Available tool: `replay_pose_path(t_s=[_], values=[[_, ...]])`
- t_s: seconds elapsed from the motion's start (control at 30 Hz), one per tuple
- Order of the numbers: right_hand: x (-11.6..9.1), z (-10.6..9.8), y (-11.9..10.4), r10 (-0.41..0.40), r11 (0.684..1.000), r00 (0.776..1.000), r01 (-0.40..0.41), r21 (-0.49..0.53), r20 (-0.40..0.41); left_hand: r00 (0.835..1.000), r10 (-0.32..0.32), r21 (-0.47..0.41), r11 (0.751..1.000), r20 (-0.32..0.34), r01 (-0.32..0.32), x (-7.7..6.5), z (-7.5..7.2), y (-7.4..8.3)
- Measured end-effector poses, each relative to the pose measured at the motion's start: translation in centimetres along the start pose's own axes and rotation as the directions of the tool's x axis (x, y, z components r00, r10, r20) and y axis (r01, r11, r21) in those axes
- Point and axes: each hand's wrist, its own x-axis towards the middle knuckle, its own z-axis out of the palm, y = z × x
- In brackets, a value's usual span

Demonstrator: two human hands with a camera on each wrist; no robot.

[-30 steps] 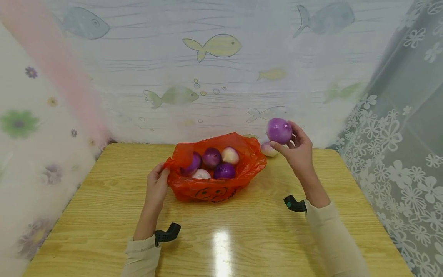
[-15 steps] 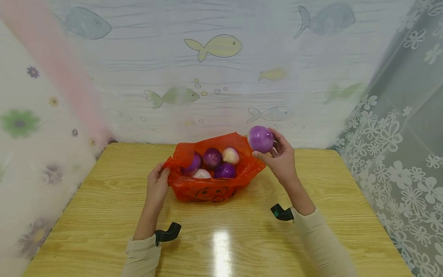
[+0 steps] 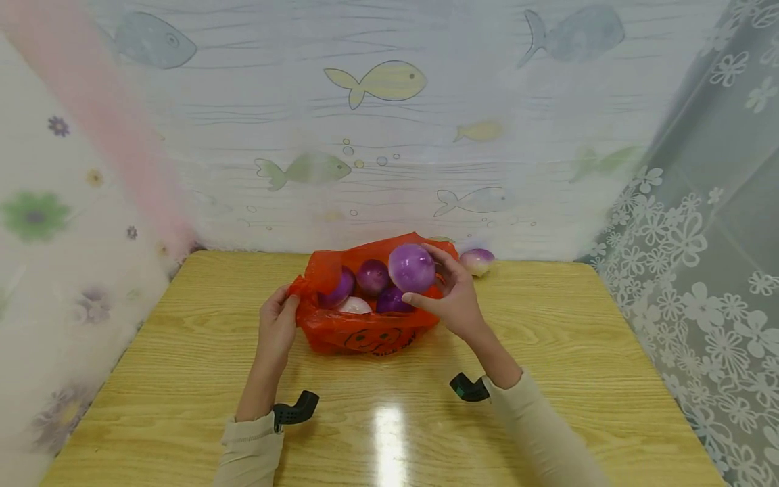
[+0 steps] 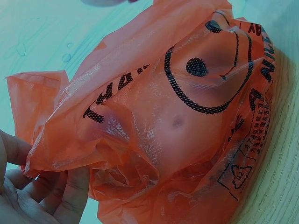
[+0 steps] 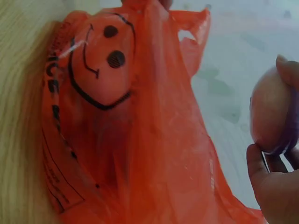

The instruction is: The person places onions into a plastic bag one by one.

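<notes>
A red plastic bag with a printed smiley face stands open on the table, several purple and white onions inside it. My left hand pinches the bag's left rim between thumb and fingers; the left wrist view shows the thin plastic bunched in that grip. In my right hand is a purple onion, held between thumb and fingers above the right part of the bag's mouth. The right wrist view shows that onion beyond the bag's side. It hides part of the onions below.
Another purple-and-white onion lies on the table behind and right of the bag, near the back edge. The wooden table meets a fish-patterned curtain at the back. A flowered curtain hangs at the right.
My right hand has carried the purple onion left and down, from right of the bag to over its mouth. The onion behind it has come into full view. My left hand has stayed put.
</notes>
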Motion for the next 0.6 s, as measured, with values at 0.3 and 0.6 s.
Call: replay_pose_path(t_s=[0.3,0.6], values=[[0.3,1.8,1.7,0.124,0.985,0.985,-0.107,-0.139,0.123,1.0,-0.013,0.012,1.0,0.001,0.013,0.0,-0.1,0.2],[1.3,3.6,3.6,0.184,0.962,0.963,-0.135,-0.238,0.197,1.0,-0.023,0.013,1.0,0.0,0.023,-0.1,0.0,0.4]])
